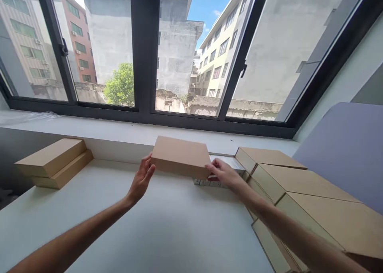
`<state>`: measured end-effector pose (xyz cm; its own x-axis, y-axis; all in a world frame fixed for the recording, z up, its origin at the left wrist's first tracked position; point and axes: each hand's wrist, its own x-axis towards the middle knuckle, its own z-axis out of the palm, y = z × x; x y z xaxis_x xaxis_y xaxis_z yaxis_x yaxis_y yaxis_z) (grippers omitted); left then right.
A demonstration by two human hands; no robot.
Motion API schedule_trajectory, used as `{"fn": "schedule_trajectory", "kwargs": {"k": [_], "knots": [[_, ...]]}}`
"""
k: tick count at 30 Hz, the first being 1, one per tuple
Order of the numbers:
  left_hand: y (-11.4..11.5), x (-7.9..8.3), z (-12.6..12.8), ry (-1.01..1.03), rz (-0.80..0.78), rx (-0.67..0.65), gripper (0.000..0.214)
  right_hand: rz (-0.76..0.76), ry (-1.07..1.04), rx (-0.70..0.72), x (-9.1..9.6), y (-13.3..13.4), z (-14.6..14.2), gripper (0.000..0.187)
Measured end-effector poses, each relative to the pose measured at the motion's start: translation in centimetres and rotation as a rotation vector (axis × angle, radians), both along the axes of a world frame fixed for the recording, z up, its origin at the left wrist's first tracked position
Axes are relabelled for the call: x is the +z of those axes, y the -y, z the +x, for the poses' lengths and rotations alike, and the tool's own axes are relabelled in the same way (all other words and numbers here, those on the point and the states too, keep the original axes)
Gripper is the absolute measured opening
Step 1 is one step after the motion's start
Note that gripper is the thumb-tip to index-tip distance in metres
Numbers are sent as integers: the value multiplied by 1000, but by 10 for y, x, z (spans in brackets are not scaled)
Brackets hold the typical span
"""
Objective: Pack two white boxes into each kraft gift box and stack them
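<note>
A flat brown cardboard box is between my two hands at the back of the white table, close to the windowsill. My left hand presses its fingers and thumb against the box's left end. At the opposite end, my right hand pinches the near right corner between thumb and fingers. The box looks raised off the tabletop, its far edge overlapping the sill in view. Partly hidden behind the box and my right hand is a row of small white boxes.
Two similar cardboard boxes are stacked at the table's left. Several more boxes are piled along the right, under my right forearm. Behind the white table run a windowsill and dark-framed windows. A pale lilac panel stands far right.
</note>
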<state>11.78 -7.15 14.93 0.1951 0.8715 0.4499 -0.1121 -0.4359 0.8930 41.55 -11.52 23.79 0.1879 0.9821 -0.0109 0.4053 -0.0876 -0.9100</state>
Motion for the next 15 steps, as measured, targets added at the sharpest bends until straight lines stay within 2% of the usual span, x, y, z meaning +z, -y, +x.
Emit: {"fn": "schedule_trajectory", "kwargs": {"k": [2, 4, 6, 8, 10, 12, 15], "knots": [[12, -31, -39, -55, -112, 82, 57, -52, 4, 65, -41, 4, -40, 41], [22, -65, -67, -82, -207, 133, 54, -115, 9, 115, -80, 12, -75, 45], [32, -95, -86, -109, -272, 170, 52, -155, 19, 138, -115, 21, -100, 49], [41, -119, -100, -138, -301, 198, 49, -161, 39, 139, -143, 31, -113, 54], [47, -135, -111, -174, -304, 195, 49, -146, 62, 133, -164, 39, -113, 58], [44, -143, -121, -178, -310, 157, 51, -84, 98, 114, -178, 46, -106, 57], [17, -145, -129, -105, -347, 100, 53, 151, 228, 10, -185, 65, -102, 40]]}}
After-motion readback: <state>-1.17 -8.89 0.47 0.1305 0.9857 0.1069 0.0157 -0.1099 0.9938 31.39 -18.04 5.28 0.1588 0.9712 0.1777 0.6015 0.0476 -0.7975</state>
